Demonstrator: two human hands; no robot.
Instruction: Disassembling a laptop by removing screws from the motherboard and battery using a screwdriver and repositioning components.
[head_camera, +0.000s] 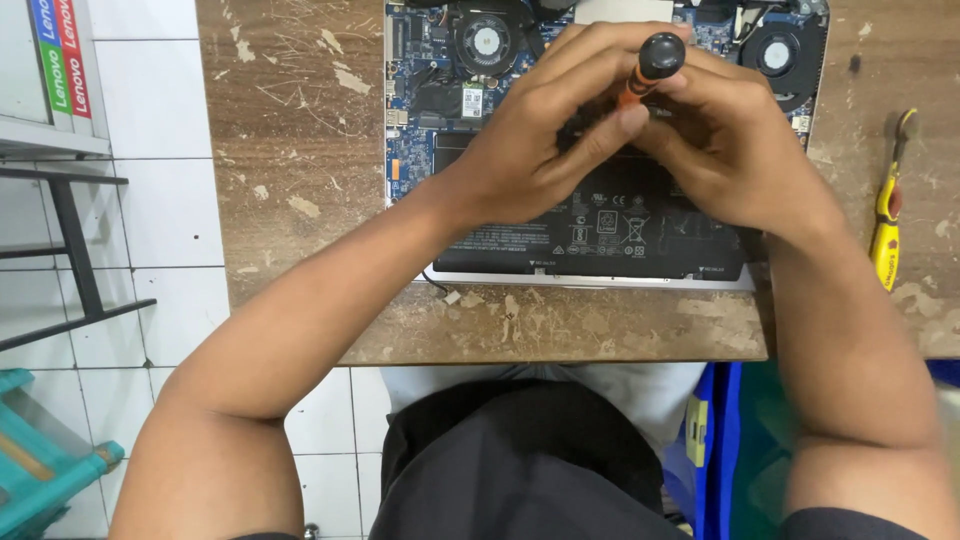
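Both hands (620, 140) grip a screwdriver (652, 66) over the opened laptop (600, 230), hiding its middle; yellow tool (887, 215) lies right.

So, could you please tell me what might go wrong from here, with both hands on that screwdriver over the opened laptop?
1. The black-and-orange screwdriver, gripped by the left hand and right hand, could slip and gouge the blue circuit board or the flat black battery beneath it.
2. The hands hide the tip, so it may seat poorly and strip a screw.
3. The opened silver laptop lies near the edge of the worn brown wooden table; a hard push might shift it.
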